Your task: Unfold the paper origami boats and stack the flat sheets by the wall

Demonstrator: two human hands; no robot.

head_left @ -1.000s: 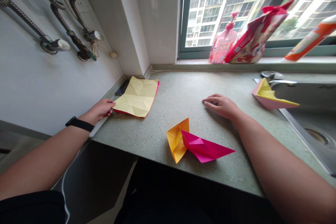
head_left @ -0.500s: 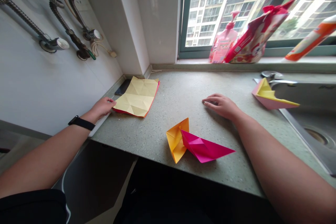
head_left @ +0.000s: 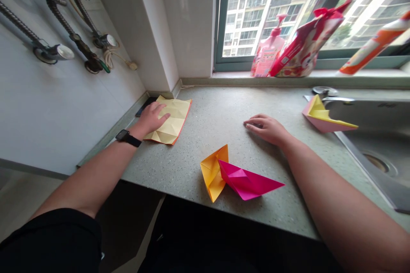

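Left hand: The left hand point(head_left: 153, 118) is open, palm down and fingers spread. It lies flat on the folded paper sheet point(head_left: 176, 119) and grips nothing.

Right hand: The right hand point(head_left: 265, 130) is open too, with the fingers a little curved. It rests on the table point(head_left: 224, 111) and holds nothing. The nearest things to it are two paper boats, which are apart from it.

Paper sheet: There is one sheet, pale yellow on top with orange-red at its edges. It lies on the table's left part, near the wall, and shows many fold lines.

Boats: There are three. The orange paper boat point(head_left: 211, 170) and the magenta paper boat point(head_left: 246, 182) touch each other near the table's front edge. The pink and yellow paper boat point(head_left: 325, 118) lies apart, beside the sink.

Near the left hand: One black phone point(head_left: 142, 110) lies by the wall, partly under the sheet. One black watch point(head_left: 127, 137) is on the left wrist.

Sink: One steel sink point(head_left: 365, 170) with one tap point(head_left: 338, 99) is at the right.

Window sill: The window sill point(head_left: 320, 80) carries three things: one pink pump bottle point(head_left: 268, 57), one red and white bag point(head_left: 304, 45), and one orange and white tube point(head_left: 373, 47).

Wall: Three braided metal hoses point(head_left: 60, 19) run down the wall.
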